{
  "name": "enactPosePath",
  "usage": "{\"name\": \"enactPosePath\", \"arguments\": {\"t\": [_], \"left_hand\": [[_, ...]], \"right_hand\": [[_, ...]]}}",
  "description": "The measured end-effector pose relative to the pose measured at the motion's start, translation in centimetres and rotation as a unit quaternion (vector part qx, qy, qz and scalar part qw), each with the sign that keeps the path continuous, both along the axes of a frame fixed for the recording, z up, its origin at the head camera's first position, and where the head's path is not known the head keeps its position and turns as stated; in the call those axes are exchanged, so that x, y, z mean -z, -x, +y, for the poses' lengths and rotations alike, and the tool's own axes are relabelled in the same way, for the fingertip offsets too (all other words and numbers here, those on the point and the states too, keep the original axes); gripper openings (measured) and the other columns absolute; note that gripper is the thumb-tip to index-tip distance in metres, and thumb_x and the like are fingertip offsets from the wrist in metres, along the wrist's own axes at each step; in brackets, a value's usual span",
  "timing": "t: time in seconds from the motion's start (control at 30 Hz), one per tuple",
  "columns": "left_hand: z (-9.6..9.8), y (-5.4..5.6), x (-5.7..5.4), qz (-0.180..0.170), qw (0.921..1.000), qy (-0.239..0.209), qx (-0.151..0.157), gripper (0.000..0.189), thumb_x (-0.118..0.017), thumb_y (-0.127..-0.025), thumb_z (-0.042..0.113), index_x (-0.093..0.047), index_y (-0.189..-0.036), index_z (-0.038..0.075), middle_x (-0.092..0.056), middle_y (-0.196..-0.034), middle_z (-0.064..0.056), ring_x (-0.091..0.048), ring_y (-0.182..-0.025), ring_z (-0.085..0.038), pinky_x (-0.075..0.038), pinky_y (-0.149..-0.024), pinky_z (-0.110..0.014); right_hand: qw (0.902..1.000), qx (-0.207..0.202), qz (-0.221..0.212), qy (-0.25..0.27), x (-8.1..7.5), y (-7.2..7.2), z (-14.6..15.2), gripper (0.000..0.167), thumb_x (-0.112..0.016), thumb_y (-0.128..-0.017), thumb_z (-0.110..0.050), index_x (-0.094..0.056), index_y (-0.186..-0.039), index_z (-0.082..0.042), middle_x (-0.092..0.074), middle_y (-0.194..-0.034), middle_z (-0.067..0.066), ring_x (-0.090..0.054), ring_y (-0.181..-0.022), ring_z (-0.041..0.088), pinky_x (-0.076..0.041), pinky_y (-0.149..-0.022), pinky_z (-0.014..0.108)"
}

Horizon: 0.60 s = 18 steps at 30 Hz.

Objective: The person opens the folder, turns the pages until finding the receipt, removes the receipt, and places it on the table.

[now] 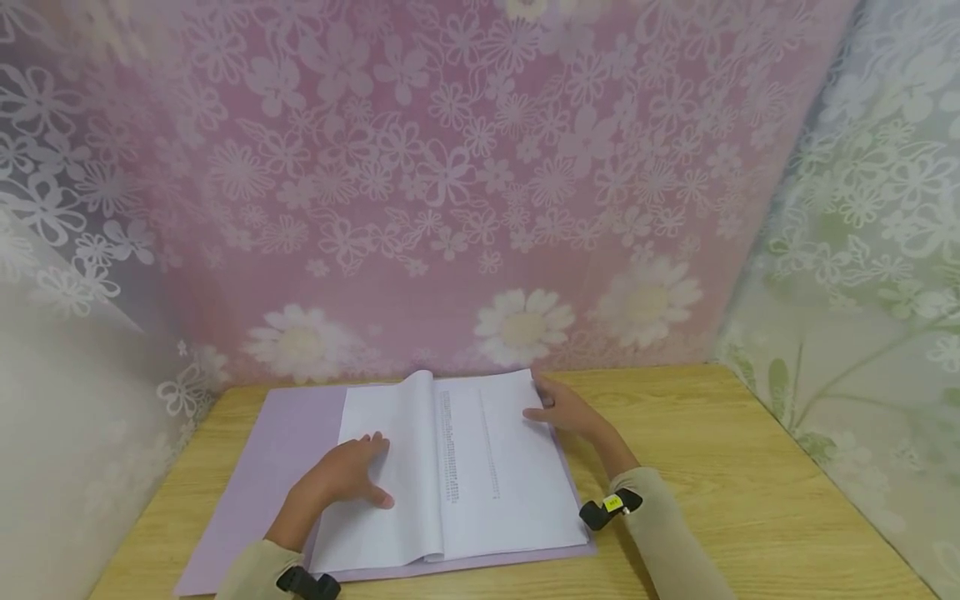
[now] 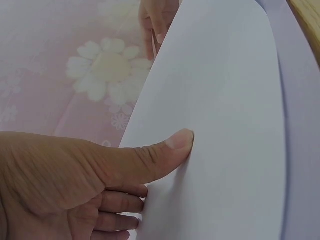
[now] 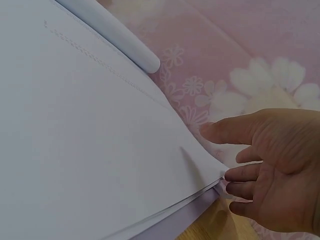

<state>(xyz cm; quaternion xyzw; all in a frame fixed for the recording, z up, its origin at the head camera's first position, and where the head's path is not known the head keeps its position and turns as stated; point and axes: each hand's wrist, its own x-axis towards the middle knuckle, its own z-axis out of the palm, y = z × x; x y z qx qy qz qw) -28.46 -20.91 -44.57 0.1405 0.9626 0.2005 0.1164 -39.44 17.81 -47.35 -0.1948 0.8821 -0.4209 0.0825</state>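
Note:
An open folder with a lilac cover (image 1: 277, 467) lies on the table, holding white paper sheets. Its right-hand page (image 1: 510, 467) carries columns of small print; the left-hand page (image 1: 367, 525) looks blank and bulges into a rolled fold (image 1: 429, 467) near the middle. Over that left page lies my left hand (image 1: 348, 471), thumb stretched out on the paper (image 2: 225, 100). My right hand (image 1: 570, 408) is at the upper right corner of the printed page. In the right wrist view its fingertips (image 3: 240, 172) meet the sheets' edge, and the thumb points over the paper.
The wood-grain table (image 1: 675, 442) extends to the right of the folder. Behind it stands a pink flowered backdrop (image 1: 450, 208), with another flowered sheet (image 1: 862, 292) along the right side. Each wrist wears a small black camera (image 1: 611, 508).

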Motion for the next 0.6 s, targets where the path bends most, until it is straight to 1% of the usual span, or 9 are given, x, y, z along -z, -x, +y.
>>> {"name": "enactPosePath", "arguments": {"t": [0.07, 0.13, 0.2, 0.27, 0.37, 0.43, 0.5, 0.6], "left_hand": [[0.0, 0.0, 0.2, 0.003, 1.0000, 0.000, -0.001, 0.098, -0.093, -0.069, 0.033, -0.048, -0.147, -0.007, -0.042, -0.154, -0.032, -0.037, -0.145, -0.051, -0.033, -0.117, -0.062], [0.0, 0.0, 0.3, 0.005, 1.0000, -0.002, -0.003, 0.098, -0.093, -0.069, 0.033, -0.048, -0.147, -0.006, -0.042, -0.155, -0.032, -0.037, -0.145, -0.051, -0.033, -0.117, -0.062], [0.0, 0.0, 0.3, 0.006, 1.0000, -0.001, -0.002, 0.098, -0.094, -0.069, 0.033, -0.049, -0.146, -0.006, -0.043, -0.154, -0.032, -0.038, -0.145, -0.051, -0.033, -0.117, -0.062], [-0.1, 0.1, 0.3, 0.005, 1.0000, -0.001, -0.001, 0.098, -0.094, -0.069, 0.034, -0.049, -0.146, -0.006, -0.042, -0.154, -0.032, -0.038, -0.145, -0.051, -0.033, -0.117, -0.062], [-0.1, 0.2, 0.3, 0.007, 1.0000, 0.000, 0.002, 0.097, -0.093, -0.070, 0.034, -0.049, -0.147, -0.006, -0.042, -0.154, -0.032, -0.038, -0.145, -0.051, -0.033, -0.118, -0.062], [-0.1, 0.3, 0.3, 0.008, 1.0000, -0.002, 0.000, 0.097, -0.093, -0.070, 0.034, -0.048, -0.147, -0.006, -0.042, -0.154, -0.032, -0.037, -0.145, -0.051, -0.033, -0.118, -0.061], [-0.1, 0.2, 0.2, 0.006, 1.0000, -0.004, 0.000, 0.097, -0.094, -0.069, 0.033, -0.049, -0.146, -0.006, -0.042, -0.154, -0.032, -0.037, -0.145, -0.051, -0.033, -0.118, -0.062], [-0.1, 0.1, 0.1, 0.004, 1.0000, -0.004, -0.002, 0.098, -0.094, -0.069, 0.034, -0.049, -0.146, -0.006, -0.042, -0.154, -0.032, -0.037, -0.145, -0.052, -0.032, -0.118, -0.062]], "right_hand": [[1.0000, 0.001, -0.004, 0.002, 0.1, -0.1, 0.0, 0.087, -0.070, -0.097, -0.021, -0.016, -0.161, 0.004, -0.015, -0.168, 0.024, -0.019, -0.155, 0.043, -0.024, -0.124, 0.057], [1.0000, 0.000, 0.004, 0.000, 0.1, -0.1, 0.0, 0.086, -0.070, -0.097, -0.022, -0.018, -0.160, 0.005, -0.017, -0.168, 0.024, -0.019, -0.155, 0.044, -0.023, -0.124, 0.058], [0.9998, 0.002, 0.018, -0.008, -0.1, -0.1, 0.0, 0.083, -0.070, -0.097, -0.023, -0.022, -0.159, 0.005, -0.022, -0.166, 0.025, -0.021, -0.154, 0.045, -0.023, -0.124, 0.059], [0.9997, 0.006, 0.022, -0.009, -0.4, -0.2, 0.0, 0.080, -0.070, -0.097, -0.024, -0.026, -0.159, 0.002, -0.029, -0.165, 0.023, -0.023, -0.154, 0.043, -0.023, -0.124, 0.059], [0.9996, -0.001, 0.019, 0.021, -0.8, -0.3, 0.0, 0.077, -0.069, -0.098, -0.022, -0.028, -0.160, -0.001, -0.037, -0.161, 0.023, -0.028, -0.153, 0.043, -0.024, -0.123, 0.061], [0.9988, -0.009, 0.013, 0.046, -1.2, -0.4, 0.0, 0.076, -0.068, -0.099, -0.022, -0.028, -0.160, -0.003, -0.041, -0.159, 0.023, -0.033, -0.151, 0.042, -0.027, -0.122, 0.060], [0.9977, -0.022, 0.010, 0.063, -1.5, -0.4, 0.0, 0.076, -0.067, -0.100, -0.023, -0.027, -0.160, -0.002, -0.043, -0.157, 0.025, -0.040, -0.147, 0.043, -0.032, -0.120, 0.060], [0.9973, -0.032, 0.015, 0.064, -2.1, -0.5, 0.2, 0.074, -0.066, -0.101, -0.024, -0.027, -0.159, 0.000, -0.046, -0.153, 0.028, -0.048, -0.141, 0.045, -0.041, -0.115, 0.057]]}}
